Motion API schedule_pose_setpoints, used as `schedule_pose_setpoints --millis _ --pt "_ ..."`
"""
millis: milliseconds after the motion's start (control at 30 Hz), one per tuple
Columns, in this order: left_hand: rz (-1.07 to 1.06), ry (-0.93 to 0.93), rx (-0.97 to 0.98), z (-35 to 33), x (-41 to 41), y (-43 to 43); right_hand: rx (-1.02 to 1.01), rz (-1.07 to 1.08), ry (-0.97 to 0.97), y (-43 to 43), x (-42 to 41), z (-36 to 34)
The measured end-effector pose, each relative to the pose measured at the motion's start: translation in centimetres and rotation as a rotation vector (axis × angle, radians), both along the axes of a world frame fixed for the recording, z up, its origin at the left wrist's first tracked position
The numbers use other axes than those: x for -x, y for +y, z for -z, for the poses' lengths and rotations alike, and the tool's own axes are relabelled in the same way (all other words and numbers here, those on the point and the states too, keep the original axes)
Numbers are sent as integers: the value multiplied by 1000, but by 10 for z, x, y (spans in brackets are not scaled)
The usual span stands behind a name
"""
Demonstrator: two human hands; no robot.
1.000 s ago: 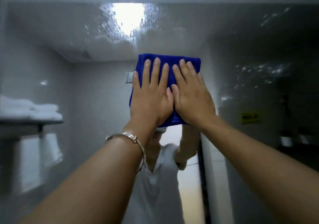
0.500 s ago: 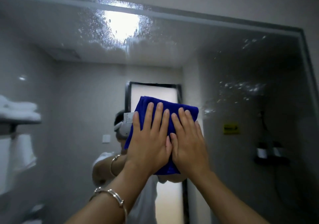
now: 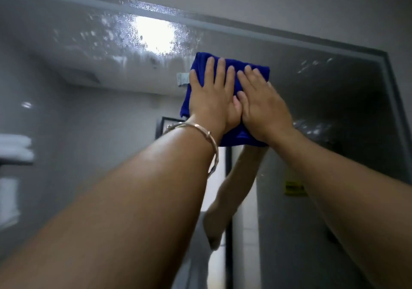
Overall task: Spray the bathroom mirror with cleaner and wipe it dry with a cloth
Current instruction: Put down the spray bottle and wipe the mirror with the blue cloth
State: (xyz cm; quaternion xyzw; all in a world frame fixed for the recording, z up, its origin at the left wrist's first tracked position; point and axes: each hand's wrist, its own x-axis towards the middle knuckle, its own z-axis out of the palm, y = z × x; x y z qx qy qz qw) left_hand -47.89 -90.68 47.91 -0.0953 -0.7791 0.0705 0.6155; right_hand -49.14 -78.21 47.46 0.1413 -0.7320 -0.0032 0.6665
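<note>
A folded blue cloth (image 3: 240, 137) lies flat against the bathroom mirror (image 3: 100, 114), high up near its top edge. My left hand (image 3: 214, 97), with a bangle on the wrist, and my right hand (image 3: 263, 106) press side by side on the cloth, fingers spread and pointing up. Wet cleaner droplets and streaks (image 3: 124, 36) cover the glass just above and to the left of the cloth, around a reflected ceiling light (image 3: 155, 34). More droplets (image 3: 312, 65) speckle the glass to the right.
The mirror's dark frame (image 3: 394, 101) runs along the top and down the right side. Reflected in the glass are folded white towels (image 3: 15, 146) on a shelf at left, a doorway (image 3: 220, 199), my own raised arm and a yellow sign (image 3: 294, 187).
Both hands slid the cloth down the mirror, then back up toward the wet patch under the light. My view has tilted upward and to the right.
</note>
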Motion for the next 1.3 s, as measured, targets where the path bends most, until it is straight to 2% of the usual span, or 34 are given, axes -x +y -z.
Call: schedule_pose_setpoints --millis 200,400,567,700,867,1100,1200,1300 --pt "45 80 -47 19 7 5 46 -119 40 0 6 15" --pt "161 160 -21 99 15 19 81 -136 15 17 8 97" --pt "216 110 43 164 16 33 115 -144 5 35 12 169" --pt "206 68 142 179 19 34 120 -118 -42 44 10 195" --pt "129 -8 254 154 15 33 14 -106 -33 56 8 177" --pt "-13 5 98 65 6 82 -14 -18 -44 96 6 70" --pt "-7 3 51 21 6 104 -18 21 -45 113 5 22" --pt "20 65 -10 13 13 112 -9 -33 -8 118 10 8"
